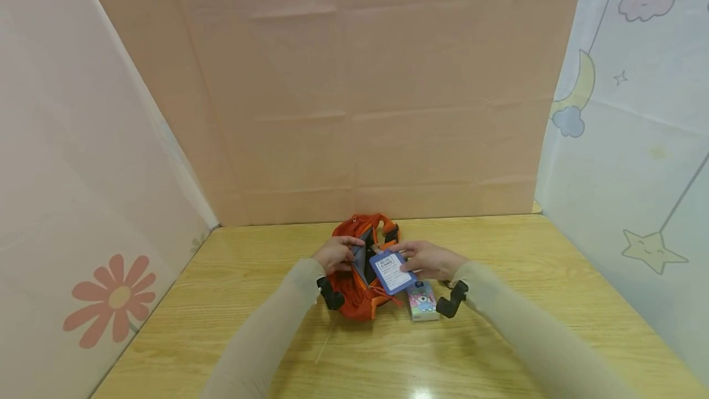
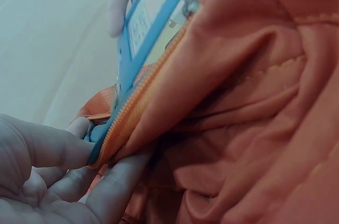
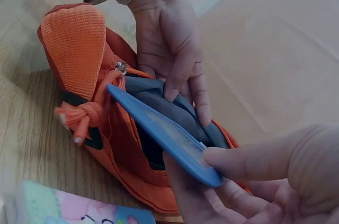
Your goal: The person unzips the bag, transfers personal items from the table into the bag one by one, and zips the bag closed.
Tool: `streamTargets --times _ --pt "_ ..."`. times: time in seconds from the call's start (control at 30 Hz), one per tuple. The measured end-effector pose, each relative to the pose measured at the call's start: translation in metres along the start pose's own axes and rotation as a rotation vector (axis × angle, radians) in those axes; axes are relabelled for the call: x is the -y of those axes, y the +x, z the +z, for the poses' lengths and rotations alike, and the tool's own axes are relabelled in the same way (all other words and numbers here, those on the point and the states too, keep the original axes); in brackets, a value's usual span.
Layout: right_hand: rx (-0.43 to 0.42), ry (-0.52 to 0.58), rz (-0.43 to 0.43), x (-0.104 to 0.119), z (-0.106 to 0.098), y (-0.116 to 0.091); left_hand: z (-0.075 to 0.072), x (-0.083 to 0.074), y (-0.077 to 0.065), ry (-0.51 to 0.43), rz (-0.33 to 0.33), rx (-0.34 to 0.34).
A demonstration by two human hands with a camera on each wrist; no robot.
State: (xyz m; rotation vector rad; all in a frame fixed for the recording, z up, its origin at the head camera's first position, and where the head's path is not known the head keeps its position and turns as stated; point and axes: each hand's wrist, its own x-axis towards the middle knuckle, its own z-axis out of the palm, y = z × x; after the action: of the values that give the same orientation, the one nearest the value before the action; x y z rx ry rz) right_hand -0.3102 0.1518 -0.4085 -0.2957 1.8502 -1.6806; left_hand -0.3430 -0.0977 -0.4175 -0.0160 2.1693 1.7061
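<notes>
An orange bag (image 1: 351, 300) with a grey lining lies on the table, its zipped mouth held apart. My left hand (image 1: 335, 255) pinches the edge of that opening between thumb and fingers; the zip teeth (image 2: 124, 121) run up from there. In my right hand (image 1: 431, 260) is a blue card holder (image 1: 392, 272) with a white printed insert, gripped by one end between thumb and fingers. The right wrist view shows the card holder (image 3: 159, 133) tilted over the dark opening. How far its lower edge reaches inside is unclear.
A small box (image 1: 423, 303) with a colourful cartoon print stands on the wooden table (image 1: 232, 306), right of the bag and below my right hand. An orange knotted cord (image 3: 85, 117) hangs at the zip. Fabric-covered walls (image 1: 354, 109) enclose the table's back and sides.
</notes>
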Motion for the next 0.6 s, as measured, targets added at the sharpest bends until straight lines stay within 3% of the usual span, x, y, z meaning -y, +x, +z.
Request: streamTargets --times 0.37,0.6 --pt "0.005 0.013 -0.001 0.002 0.004 0.015 0.002 -0.001 -0.001 0.006 0.007 0.005" --pt "-0.059 -0.006 0.022 0.004 0.008 0.024 0.001 0.000 0.000 0.002 0.012 0.010"
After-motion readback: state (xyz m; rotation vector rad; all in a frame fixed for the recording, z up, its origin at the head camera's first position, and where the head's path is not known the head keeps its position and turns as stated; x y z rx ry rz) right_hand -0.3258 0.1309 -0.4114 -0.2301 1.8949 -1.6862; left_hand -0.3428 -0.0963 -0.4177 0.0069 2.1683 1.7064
